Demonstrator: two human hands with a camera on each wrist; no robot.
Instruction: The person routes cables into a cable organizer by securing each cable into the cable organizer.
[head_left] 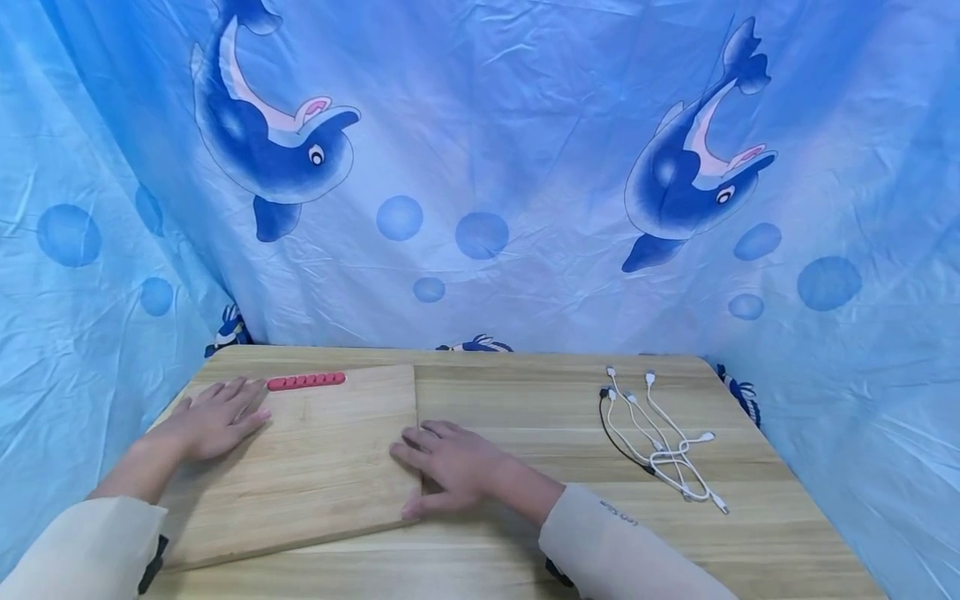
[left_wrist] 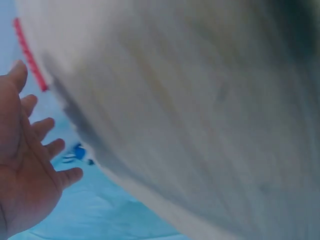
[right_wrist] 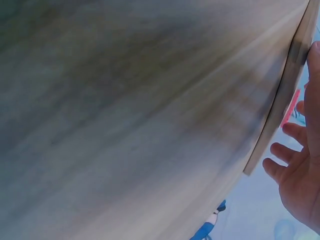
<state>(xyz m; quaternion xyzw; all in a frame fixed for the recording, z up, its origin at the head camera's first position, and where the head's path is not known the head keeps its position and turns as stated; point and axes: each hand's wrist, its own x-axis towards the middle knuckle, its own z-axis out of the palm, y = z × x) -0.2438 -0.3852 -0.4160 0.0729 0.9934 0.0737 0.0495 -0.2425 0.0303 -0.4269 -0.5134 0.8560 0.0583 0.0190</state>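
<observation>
A flat wooden board [head_left: 322, 467] lies on the left part of the table in the head view. On its far edge sits a red slotted cable holder [head_left: 306, 382], also glimpsed in the left wrist view as a red strip [left_wrist: 30, 55]. My left hand [head_left: 217, 421] is at the board's left side, palm down with fingers spread; its thumb points toward the board's middle. Over the board's right edge reaches my right hand [head_left: 457, 467], fingers extended and thumb near the front corner. Whether either hand presses on the board is hard to tell.
Several tangled white USB cables [head_left: 678, 454] and a black cable [head_left: 622, 450] lie on the table's right side. The wooden table [head_left: 517, 375] ends at a blue curtain [head_left: 555, 292] printed with dolphins, which hangs behind and on both sides.
</observation>
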